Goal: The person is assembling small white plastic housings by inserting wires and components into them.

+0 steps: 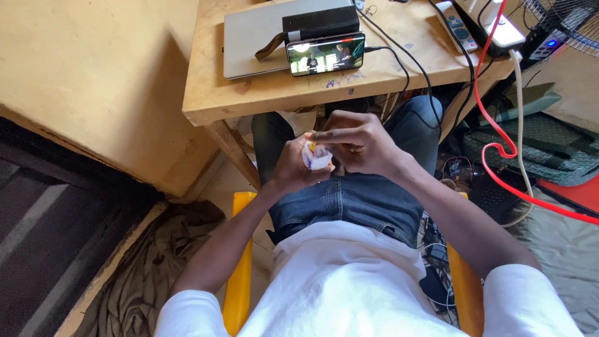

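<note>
**Inspector:** Starting nearest the camera: white shirt, blue jeans, and a yellow chair [240,274] showing at both hips. Both hands meet over the lap. State the grip.

**Assistant:** The left hand [292,167] has its fingers curled shut around a small crumpled white wrapper [317,157] with purple marks and a yellow-orange bit at its top. The right hand [359,142] comes over from above, its fingertips pinched together on the wrapper's upper edge. The wrapper sits between the two sets of fingers, above the jeans [349,200].

**Inspector:** Handling assessment?

**Assistant:** Judged light, thin and soft; it creases rather than resists. Possibly slick, and likely to tear if pulled hard. Best held at the bunched body with one hand and by the free edge with the other. What it contains cannot be told.

**Inspector:** Beyond the fingers?

**Assistant:** Just past the fingertips, the front edge of a wooden table [262,100]. Further on, a phone [326,54] propped sideways with a lit screen, against a black box [321,24], which rests on a closed grey laptop [253,37]. To the right of the fingers and further off, black cables, a red cable [499,150], a remote control [457,28], and a fan [564,22] at the corner.
</note>
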